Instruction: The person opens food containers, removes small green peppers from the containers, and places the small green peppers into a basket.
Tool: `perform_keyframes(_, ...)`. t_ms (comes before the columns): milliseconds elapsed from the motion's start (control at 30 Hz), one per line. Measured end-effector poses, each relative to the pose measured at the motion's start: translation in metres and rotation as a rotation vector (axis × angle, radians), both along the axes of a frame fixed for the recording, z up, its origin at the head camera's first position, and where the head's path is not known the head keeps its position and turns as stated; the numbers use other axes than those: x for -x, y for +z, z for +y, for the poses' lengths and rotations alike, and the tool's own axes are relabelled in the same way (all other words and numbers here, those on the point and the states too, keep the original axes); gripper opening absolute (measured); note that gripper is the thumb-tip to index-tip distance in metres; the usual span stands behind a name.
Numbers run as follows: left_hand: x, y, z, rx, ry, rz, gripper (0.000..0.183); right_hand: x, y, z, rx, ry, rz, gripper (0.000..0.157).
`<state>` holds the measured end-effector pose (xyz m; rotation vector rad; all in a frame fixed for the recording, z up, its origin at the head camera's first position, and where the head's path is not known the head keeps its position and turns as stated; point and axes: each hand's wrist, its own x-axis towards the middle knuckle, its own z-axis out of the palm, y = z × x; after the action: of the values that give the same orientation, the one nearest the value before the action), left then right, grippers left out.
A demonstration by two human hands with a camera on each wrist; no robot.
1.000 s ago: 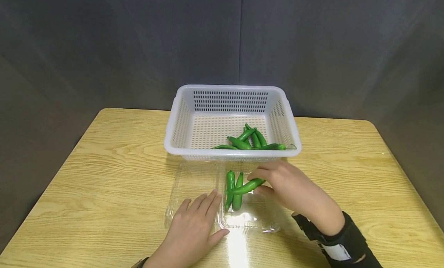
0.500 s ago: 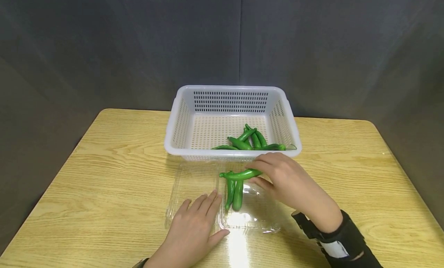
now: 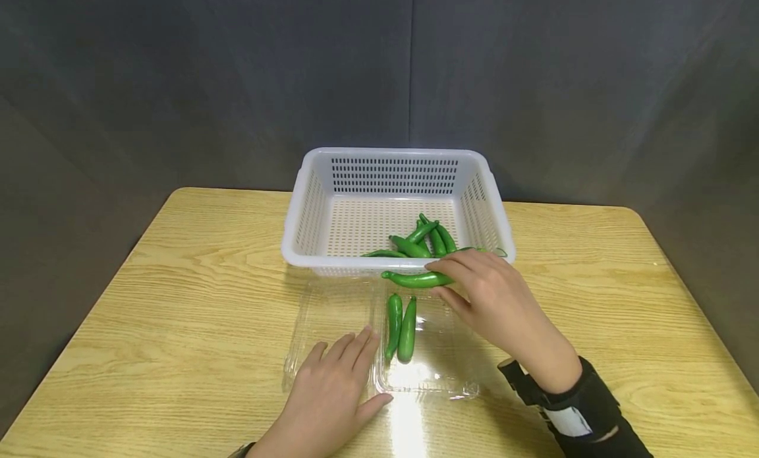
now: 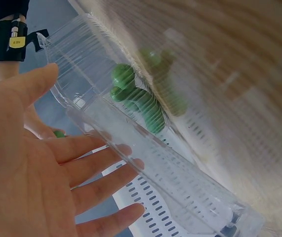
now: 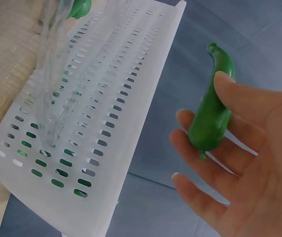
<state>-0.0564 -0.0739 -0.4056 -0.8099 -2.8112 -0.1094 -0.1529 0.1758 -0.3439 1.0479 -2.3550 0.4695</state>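
Observation:
A curved green pepper [image 3: 414,281] is pinched between the thumb and fingers of my right hand [image 3: 498,306], just above the near rim of the white basket. In the right wrist view the same pepper [image 5: 211,111] lies against the fingers with the thumb over it. My left hand [image 3: 333,391] lies with fingers spread on the left part of an opened clear plastic clamshell box [image 3: 439,352], near its fold. Side by side in the box's right half lie two green peppers, one slimmer [image 3: 394,326] and one thicker [image 3: 407,333].
Behind the box stands a white slotted basket [image 3: 391,262] with several green peppers [image 3: 409,246] in its near right part. Both sit on a wooden table [image 3: 178,300]. A dark grey cloth wall [image 3: 356,62] rises behind the table.
My right hand has lifted the pepper off the two others and moved it away from me, from over the box up to the basket's near rim. The left hand stays put.

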Motion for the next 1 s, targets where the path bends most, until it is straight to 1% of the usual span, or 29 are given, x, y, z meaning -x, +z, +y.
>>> perform_keyframes(333,-0.001,-0.001,0.000,0.002,-0.003,0.011,0.074,0.004,-0.002,0.002,0.029,-0.056,0.014,0.032)
perform_keyframes(567,0.000,-0.002,0.000,-0.002,-0.005,0.046,0.074,0.008,-0.005,0.004,0.040,-0.107,-0.006,0.032)
perform_keyframes(767,0.000,-0.001,0.000,0.010,0.000,0.034,0.073,0.011,-0.006,0.006,0.040,-0.142,-0.028,0.032)
perform_keyframes(1000,-0.001,0.000,0.000,0.008,-0.003,0.018,0.073,0.015,-0.009,0.008,0.043,-0.167,-0.031,0.031)
